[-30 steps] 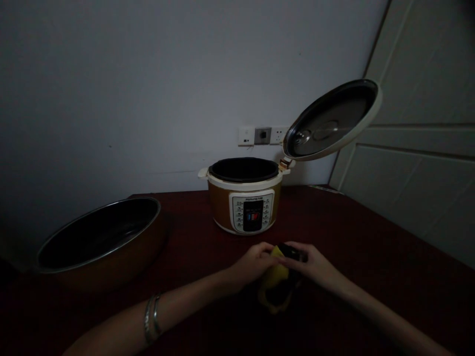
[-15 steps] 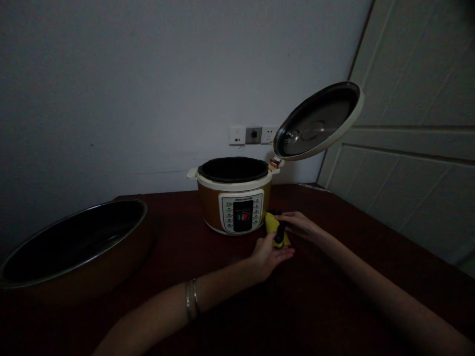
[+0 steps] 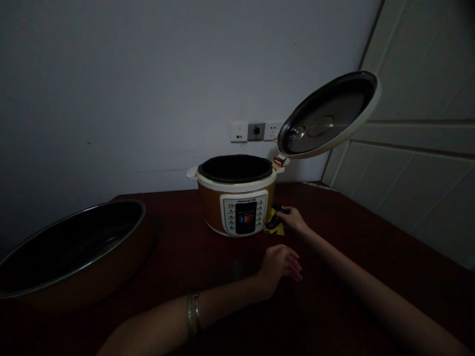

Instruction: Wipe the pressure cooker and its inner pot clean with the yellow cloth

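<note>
A rice cooker [image 3: 211, 207] with a brown body and a cream rim stands on the dark red table, its lid [image 3: 330, 118] tilted up on the right. Beside its lower right side is a small black item [image 3: 274, 221] on a crumpled yellow piece, perhaps cloth; its exact kind is too dark to tell. My right hand [image 3: 293, 218] grips the black item's right end between thumb and fingers. Nearer to me, my left hand [image 3: 278, 267] hovers with fingers loosely apart, holding nothing. Bracelets circle the left wrist.
A large brown pan [image 3: 85, 264] with a dark inside sits at the left of the table [image 3: 178, 277]. Wall sockets [image 3: 256, 131] are behind the cooker. On the right rises a pale panelled door [image 3: 415, 173].
My left hand has let go of the black and yellow things and drawn back toward me. My right hand has shifted them slightly back, against the cooker's side.
</note>
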`<action>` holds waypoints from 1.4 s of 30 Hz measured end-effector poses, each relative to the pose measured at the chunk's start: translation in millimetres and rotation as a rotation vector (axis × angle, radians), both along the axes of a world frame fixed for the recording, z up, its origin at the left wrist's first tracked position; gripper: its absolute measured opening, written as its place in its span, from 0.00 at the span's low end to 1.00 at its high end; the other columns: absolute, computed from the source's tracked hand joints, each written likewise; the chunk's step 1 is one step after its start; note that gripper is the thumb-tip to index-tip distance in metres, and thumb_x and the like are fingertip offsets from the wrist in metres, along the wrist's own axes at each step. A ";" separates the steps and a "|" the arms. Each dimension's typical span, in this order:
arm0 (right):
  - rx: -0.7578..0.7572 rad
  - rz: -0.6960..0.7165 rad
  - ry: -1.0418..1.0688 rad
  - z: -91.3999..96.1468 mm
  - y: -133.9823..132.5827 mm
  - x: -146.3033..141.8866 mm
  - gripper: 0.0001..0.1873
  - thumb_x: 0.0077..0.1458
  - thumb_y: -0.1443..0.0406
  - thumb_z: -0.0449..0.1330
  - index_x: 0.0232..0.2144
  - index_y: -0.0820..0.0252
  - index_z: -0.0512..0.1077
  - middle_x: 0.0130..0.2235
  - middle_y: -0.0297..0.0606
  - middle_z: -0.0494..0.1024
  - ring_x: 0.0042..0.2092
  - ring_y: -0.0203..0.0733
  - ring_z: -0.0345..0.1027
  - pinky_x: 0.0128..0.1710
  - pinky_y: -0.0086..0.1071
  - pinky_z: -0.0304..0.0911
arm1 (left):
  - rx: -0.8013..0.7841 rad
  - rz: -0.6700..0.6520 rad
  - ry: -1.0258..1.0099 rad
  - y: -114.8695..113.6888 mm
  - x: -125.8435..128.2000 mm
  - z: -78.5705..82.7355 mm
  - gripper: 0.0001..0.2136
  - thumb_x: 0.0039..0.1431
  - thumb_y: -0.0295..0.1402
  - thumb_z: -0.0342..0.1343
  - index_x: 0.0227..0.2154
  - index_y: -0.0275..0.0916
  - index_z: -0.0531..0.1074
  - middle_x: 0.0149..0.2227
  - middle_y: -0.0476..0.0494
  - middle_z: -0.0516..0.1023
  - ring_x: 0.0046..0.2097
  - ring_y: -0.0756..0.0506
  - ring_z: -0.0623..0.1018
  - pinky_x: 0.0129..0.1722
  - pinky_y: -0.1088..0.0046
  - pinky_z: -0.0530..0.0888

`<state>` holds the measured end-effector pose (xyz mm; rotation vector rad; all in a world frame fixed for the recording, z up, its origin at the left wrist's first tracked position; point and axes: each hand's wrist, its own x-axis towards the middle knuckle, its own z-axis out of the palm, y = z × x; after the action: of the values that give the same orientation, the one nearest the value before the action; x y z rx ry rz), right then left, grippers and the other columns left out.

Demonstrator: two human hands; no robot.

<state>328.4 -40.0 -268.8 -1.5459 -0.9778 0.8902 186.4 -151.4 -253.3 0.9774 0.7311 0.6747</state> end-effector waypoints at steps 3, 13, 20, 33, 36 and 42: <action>-0.045 0.031 0.067 -9.6 -23.2 -20.0 0.14 0.40 0.67 0.66 0.31 0.60 0.67 0.25 0.34 0.76 0.26 0.40 0.72 0.20 0.28 0.66 | 0.110 -0.058 0.025 -3.8 2.2 -4.4 0.11 0.51 0.39 0.46 0.26 0.36 0.66 0.18 0.50 0.68 0.16 0.51 0.69 0.19 0.75 0.65; 0.010 -0.096 0.109 6.6 -27.5 -18.0 0.14 0.39 0.66 0.66 0.29 0.58 0.65 0.23 0.30 0.73 0.26 0.36 0.69 0.20 0.25 0.63 | 0.147 -0.090 0.025 -7.4 3.3 -7.0 0.10 0.49 0.38 0.46 0.27 0.37 0.65 0.16 0.51 0.68 0.14 0.51 0.67 0.15 0.76 0.63; -0.058 0.001 0.211 -4.5 -56.9 -55.8 0.15 0.38 0.68 0.67 0.25 0.56 0.63 0.21 0.28 0.73 0.23 0.36 0.69 0.19 0.26 0.64 | 0.171 -0.021 0.053 -8.2 2.3 -6.3 0.15 0.50 0.41 0.45 0.17 0.36 0.65 0.13 0.48 0.65 0.13 0.52 0.65 0.15 0.75 0.64; -0.011 0.023 0.489 8.8 -63.7 -43.9 0.11 0.47 0.70 0.63 0.31 0.59 0.64 0.30 0.37 0.78 0.32 0.39 0.75 0.29 0.27 0.72 | -0.031 0.366 0.119 19.6 -100.4 13.8 0.07 0.54 0.35 0.52 0.29 0.36 0.65 0.24 0.50 0.70 0.19 0.53 0.69 0.20 0.76 0.68; -0.006 0.062 0.525 8.9 -68.3 -52.0 0.10 0.48 0.70 0.63 0.32 0.60 0.65 0.32 0.38 0.78 0.31 0.38 0.75 0.29 0.27 0.72 | -0.131 0.344 0.159 32.9 -116.6 18.7 0.05 0.52 0.29 0.55 0.32 0.33 0.67 0.29 0.43 0.75 0.24 0.51 0.74 0.26 0.76 0.71; -0.010 0.099 0.587 14.3 -77.4 -62.5 0.06 0.51 0.70 0.61 0.30 0.61 0.66 0.33 0.38 0.79 0.32 0.36 0.75 0.31 0.25 0.72 | -0.209 0.115 0.050 29.0 -94.8 21.5 0.12 0.57 0.35 0.51 0.40 0.31 0.69 0.36 0.37 0.78 0.33 0.45 0.79 0.27 0.74 0.72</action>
<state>265.9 -117.4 -254.4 -1.1429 -0.6225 1.3222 91.6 -122.4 -231.8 0.7672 0.8889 0.6610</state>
